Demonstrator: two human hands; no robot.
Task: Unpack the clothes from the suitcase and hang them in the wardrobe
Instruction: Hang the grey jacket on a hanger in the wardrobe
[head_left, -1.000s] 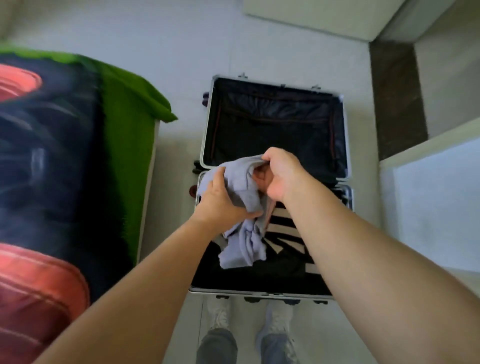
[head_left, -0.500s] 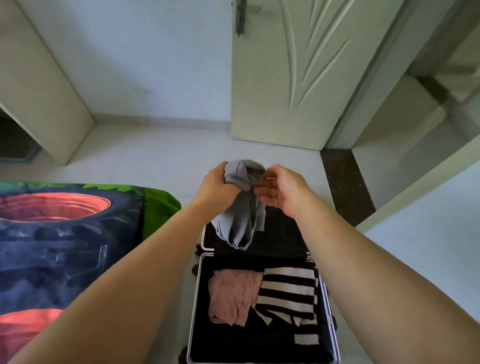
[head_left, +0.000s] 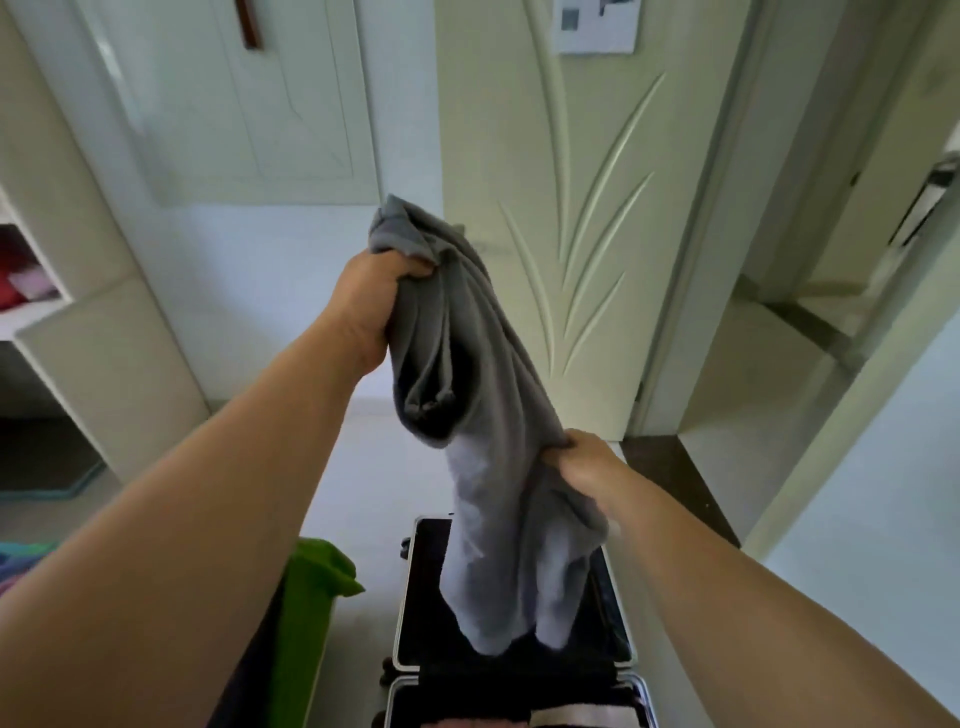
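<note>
Grips a creased grey garment (head_left: 488, 415) by its bunched top in the curled left hand (head_left: 371, 306), pinches its lower side with the right hand (head_left: 582, 467), hung in long folds above the open suitcase (head_left: 423, 597).

Soft, even daylight, brightest toward the right edge; a pale sheen runs along the door (head_left: 545, 208) relief; folds of the grey garment (head_left: 483, 364) hold the deepest shade; wide-angle distortion bows verticals at the edges; slight overall softness.
</note>
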